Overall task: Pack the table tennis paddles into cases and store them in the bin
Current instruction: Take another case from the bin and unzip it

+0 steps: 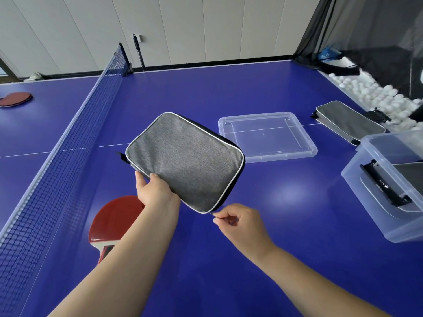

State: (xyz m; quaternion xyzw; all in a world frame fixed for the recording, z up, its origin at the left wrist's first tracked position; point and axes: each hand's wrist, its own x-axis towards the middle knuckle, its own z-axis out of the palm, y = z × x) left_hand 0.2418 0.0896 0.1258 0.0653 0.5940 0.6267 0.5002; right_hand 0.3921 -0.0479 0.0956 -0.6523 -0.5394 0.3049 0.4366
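At far left of the frame I see a red paddle point(16, 99) lying beyond the net point(68, 143). Lower left, a second red paddle point(115, 219) lies flat just below my left hand point(155, 191), which grips the near left edge of the grey case point(185, 160), thumb on top. The case is held above the table, its long axis running from upper left to lower right. At its lowest corner my right hand point(240, 225) pinches the zipper pull point(214, 215), directly beside the grip. Right of centre lies the clear lid point(267, 136), then another grey case point(348, 121) and the clear bin point(386, 193).
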